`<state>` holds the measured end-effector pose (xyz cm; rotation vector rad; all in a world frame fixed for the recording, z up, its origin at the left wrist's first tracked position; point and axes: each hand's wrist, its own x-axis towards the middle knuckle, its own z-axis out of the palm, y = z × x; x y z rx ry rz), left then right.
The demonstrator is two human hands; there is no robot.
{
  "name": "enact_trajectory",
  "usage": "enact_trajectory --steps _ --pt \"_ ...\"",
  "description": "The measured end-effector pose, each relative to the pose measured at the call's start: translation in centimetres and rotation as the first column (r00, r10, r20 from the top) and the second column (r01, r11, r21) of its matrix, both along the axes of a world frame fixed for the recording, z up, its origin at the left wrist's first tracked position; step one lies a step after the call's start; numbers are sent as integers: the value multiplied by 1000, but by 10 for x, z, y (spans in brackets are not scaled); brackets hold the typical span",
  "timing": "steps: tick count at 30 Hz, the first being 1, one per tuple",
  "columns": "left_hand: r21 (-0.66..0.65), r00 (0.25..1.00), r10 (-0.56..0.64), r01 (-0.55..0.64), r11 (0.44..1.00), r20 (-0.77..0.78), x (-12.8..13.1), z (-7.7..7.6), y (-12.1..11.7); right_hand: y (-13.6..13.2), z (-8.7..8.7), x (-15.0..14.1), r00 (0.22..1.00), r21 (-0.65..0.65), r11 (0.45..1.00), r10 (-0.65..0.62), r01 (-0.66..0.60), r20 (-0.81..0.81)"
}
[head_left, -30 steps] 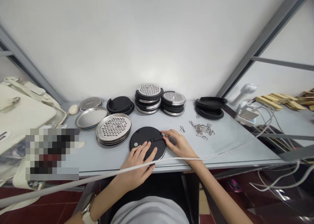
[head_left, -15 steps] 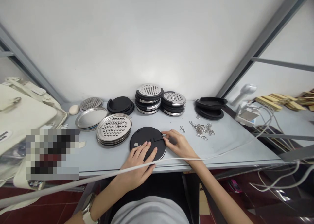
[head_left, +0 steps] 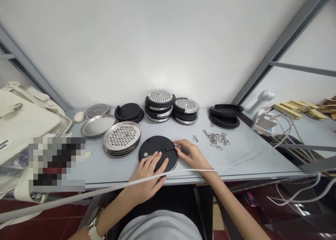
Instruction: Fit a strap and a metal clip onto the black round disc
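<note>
A round black disc (head_left: 157, 143) with a thin silvery lower rim and a pale dot lies near the table's front edge. My left hand (head_left: 149, 170) rests on its near part, fingers stretched out and apart. At the disc's right edge, my right hand (head_left: 190, 154) pinches a small metal clip (head_left: 175, 145), mostly hidden by thumb and forefinger. A single metal clip (head_left: 195, 138) lies to the right, beside a loose heap of similar metal clips (head_left: 217, 138). Left of the disc stands a stack of metal grater plates (head_left: 123, 136).
Grater stacks in black holders (head_left: 159, 108) line the wall, with black trays (head_left: 225, 115) to their right. Plain metal plates (head_left: 98, 126) sit at left. A white cable (head_left: 105, 188) crosses in front of my forearms. A cream bag (head_left: 28, 117) is at far left.
</note>
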<state>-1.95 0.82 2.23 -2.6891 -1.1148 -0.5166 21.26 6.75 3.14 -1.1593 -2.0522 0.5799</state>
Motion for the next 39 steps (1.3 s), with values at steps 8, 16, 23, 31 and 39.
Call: enact_trajectory --steps 8,16,23,31,39 --pt "-3 1000 2 -2 1000 -11 0 1 0 0 -1 0 1000 -45 999 -11 11 -9" --pt "4 1000 1 -1 1000 -17 0 1 0 -1 -2 -1 999 -93 995 -22 19 -29" --pt "12 1000 -2 2 1000 -5 0 0 0 -1 -1 0 999 -114 993 -19 15 -35" --pt "15 1000 -1 1 1000 -6 0 0 0 0 -1 0 1000 -104 995 -13 12 -14" --pt "13 1000 2 -2 1000 -8 0 0 0 0 -1 -1 1000 -111 994 -18 19 9"
